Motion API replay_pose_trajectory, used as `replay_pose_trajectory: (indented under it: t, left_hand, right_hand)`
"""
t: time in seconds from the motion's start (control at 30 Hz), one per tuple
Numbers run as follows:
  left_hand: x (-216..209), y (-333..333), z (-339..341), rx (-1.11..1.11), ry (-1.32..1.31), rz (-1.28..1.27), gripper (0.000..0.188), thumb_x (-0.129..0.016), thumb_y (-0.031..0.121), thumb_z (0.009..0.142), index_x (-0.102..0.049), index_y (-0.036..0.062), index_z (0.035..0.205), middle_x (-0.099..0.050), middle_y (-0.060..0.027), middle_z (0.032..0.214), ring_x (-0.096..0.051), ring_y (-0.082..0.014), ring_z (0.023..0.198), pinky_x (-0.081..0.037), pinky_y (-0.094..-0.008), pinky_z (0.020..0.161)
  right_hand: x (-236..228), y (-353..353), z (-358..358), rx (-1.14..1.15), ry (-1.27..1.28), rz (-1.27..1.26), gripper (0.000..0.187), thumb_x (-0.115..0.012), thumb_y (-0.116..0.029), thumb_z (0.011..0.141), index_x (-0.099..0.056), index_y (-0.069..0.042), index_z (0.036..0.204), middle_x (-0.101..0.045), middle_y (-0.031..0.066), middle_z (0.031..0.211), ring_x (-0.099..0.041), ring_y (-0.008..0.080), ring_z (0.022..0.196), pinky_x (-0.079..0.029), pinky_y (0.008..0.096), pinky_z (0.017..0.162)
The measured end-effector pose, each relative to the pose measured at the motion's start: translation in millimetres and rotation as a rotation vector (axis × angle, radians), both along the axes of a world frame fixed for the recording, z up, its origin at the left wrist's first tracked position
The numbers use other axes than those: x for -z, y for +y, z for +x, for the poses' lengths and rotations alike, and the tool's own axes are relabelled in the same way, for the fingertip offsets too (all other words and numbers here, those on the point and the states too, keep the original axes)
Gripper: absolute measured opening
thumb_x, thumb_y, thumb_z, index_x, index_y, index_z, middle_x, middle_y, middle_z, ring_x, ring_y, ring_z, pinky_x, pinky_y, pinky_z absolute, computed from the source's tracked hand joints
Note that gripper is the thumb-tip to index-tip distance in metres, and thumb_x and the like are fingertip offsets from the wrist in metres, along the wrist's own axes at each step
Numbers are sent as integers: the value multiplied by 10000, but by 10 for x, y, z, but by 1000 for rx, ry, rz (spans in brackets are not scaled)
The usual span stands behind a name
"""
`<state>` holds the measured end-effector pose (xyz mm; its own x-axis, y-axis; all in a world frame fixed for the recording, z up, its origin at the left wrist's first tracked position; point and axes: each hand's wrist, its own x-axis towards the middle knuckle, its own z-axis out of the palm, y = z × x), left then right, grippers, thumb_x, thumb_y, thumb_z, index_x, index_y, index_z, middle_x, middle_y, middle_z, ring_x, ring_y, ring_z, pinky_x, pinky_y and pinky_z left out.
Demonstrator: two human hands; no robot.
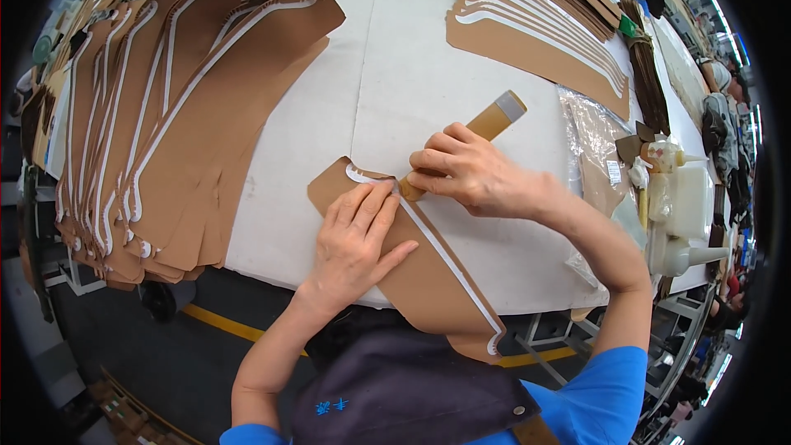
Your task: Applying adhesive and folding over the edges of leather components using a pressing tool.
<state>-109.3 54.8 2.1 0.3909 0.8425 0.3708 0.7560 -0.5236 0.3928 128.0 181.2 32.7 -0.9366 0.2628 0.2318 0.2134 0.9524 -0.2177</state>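
We have one brown piece (424,276) in work, aslant on white table (317,119), lower end past near edge. Our left hand (353,235) lies flat on it, fingers together, thumb apart. Our right hand (474,171) grips tan stick (493,122), tip at piece's edge. White strip (449,259) already on; brown margin beside it likely left to do. Left pile (235,111), right stack (490,37) carry strips too; whether finished, we cannot tell.

The left grip (353,235) rests on a brown panel (432,287) while the right grip (471,171) holds a tan tool (491,120).
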Motion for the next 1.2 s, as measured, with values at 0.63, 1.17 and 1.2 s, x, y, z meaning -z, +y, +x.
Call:
replay_pose_trajectory:
  t: [0.63,1.17,1.2]
  left_hand:
    - [22,8,-11,-17,-60,-54,650,-900,326,789,-690,-1,1310,-641,-150,1324,-601,-348,1254,-528,-471,1031]
    - [-56,233,-165,32,-74,37,316,-833,81,814,-731,11,1105,-704,-114,1173,-656,-321,1105,-549,-419,929]
    - [-143,314,-136,24,-58,7,316,-836,113,819,-714,28,1097,-687,-110,1148,-641,-312,1113,-525,-433,946]
  right_hand:
    - [-92,487,-454,-255,-87,-100,280,-748,35,757,-773,-29,1028,-633,40,1054,-575,228,1023,-456,386,959]
    - [-393,-615,1191,790,106,-65,314,-774,-21,845,-735,-46,1155,-664,104,1120,-668,321,1046,-532,459,903]
    - [-367,-757,1408,887,89,-33,321,-774,-23,843,-731,-39,1160,-664,106,1123,-662,320,1050,-523,447,910]
